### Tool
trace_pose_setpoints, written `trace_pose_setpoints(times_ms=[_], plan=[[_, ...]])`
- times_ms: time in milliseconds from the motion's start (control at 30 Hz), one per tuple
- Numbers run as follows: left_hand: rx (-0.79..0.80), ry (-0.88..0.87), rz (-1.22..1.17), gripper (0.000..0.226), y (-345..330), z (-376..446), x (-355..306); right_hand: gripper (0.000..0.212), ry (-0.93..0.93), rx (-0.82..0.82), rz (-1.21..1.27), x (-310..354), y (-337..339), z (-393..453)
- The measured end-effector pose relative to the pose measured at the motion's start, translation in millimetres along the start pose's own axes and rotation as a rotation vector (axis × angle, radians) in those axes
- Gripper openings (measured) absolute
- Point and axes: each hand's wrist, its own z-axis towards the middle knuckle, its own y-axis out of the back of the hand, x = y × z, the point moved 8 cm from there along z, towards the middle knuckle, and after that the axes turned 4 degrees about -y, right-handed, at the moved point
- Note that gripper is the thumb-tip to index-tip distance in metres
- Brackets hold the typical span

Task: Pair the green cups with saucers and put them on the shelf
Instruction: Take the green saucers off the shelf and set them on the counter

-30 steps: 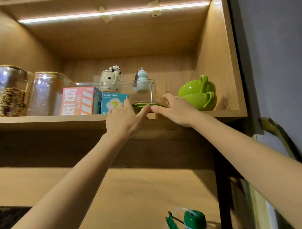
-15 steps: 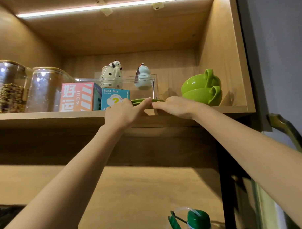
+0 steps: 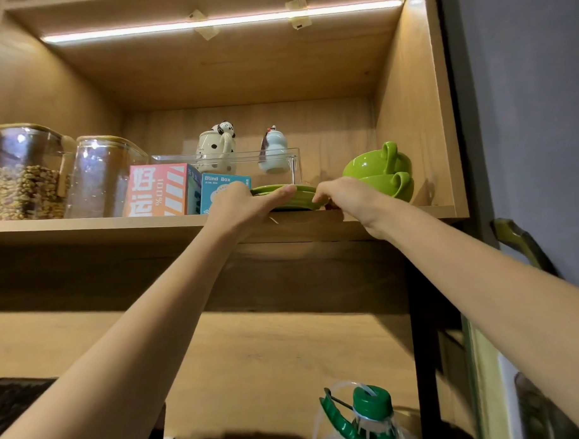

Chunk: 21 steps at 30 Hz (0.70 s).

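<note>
Stacked green saucers [image 3: 302,196] lie near the front edge of the wooden shelf [image 3: 85,224], raised slightly off the board. My left hand [image 3: 245,207] grips their left rim with the thumb laid across the top. My right hand [image 3: 346,197] holds their right rim. Two green cups [image 3: 378,170], one nested in the other with handles to the right, stand on the shelf just right of my right hand. I cannot tell how many saucers are in the stack.
Left of the saucers stand a blue Blind Box carton [image 3: 225,192], a pink striped box [image 3: 159,191] and two glass jars [image 3: 24,172]. Behind is a clear tray [image 3: 292,160] with two ceramic figures. The cabinet side wall [image 3: 416,116] closes the right. A green-capped oil bottle [image 3: 370,417] sits below.
Both hands have stayed on the saucers' rims. The hands sit a little further apart now, so more of the saucer stack shows between them.
</note>
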Motion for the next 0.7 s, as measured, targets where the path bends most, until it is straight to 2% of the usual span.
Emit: trace_pose_setpoints(times_ms=[133, 200, 267, 300, 367, 433, 567, 700], plan=[[-0.091, 0.059, -0.232, 0.055, 18, -8, -1, 0.025, -0.025, -0.042, 0.209, 8, 8, -18], [-0.104, 0.102, -0.371, 0.064, 25, -12, -1, 0.033, -0.034, -0.059, 0.303, 13, 12, -26], [-0.092, 0.150, -0.469, 0.070, 29, -19, -2, 0.031, -0.045, -0.050, 0.366, 17, 16, -36], [-0.092, 0.166, -0.512, 0.069, 31, -23, -2, 0.028, -0.055, -0.031, 0.397, 17, 16, -42], [-0.113, 0.181, -0.583, 0.061, 35, -37, -4, 0.039, -0.106, 0.008, 0.483, 13, 15, -57], [-0.137, 0.184, -0.647, 0.060, 37, -57, -4, 0.042, -0.142, -0.019, 0.574, 4, 16, -69], [-0.123, 0.211, -0.593, 0.093, 33, -109, -2, 0.020, -0.227, -0.114, 0.691, -24, 12, -102], [-0.119, 0.166, -0.477, 0.107, 28, -169, -5, 0.006, -0.388, -0.220, 0.677, -70, -4, -148]])
